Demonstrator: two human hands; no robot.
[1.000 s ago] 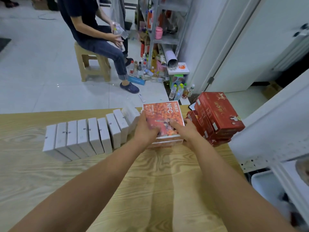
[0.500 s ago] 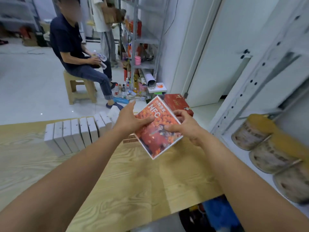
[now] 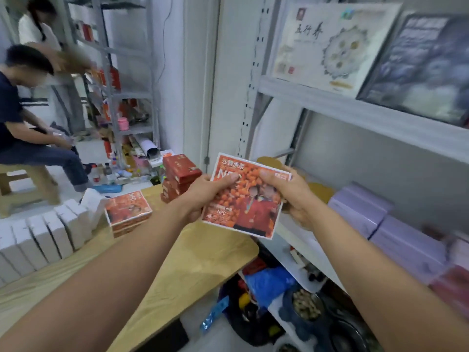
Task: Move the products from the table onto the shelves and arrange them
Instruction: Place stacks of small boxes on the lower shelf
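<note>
An orange NFC box with a white border hangs in the air between the wooden table and the white shelf. My left hand grips its left edge, thumb on the printed face. My right hand grips its right edge the same way. More orange NFC boxes lie stacked on the table. A row of white boxes stands on the table's left part. Red boxes are piled at the table's far end.
Purple boxes and a yellow-topped item sit on the shelf behind the held box. Large framed boxes stand on the upper shelf. Bags and bowls crowd the floor under the shelf. A person on a stool sits at left.
Both hands lifted the orange NFC box off the stack and carried it right, towards the shelf. My view has swung right and up to the shelving.
</note>
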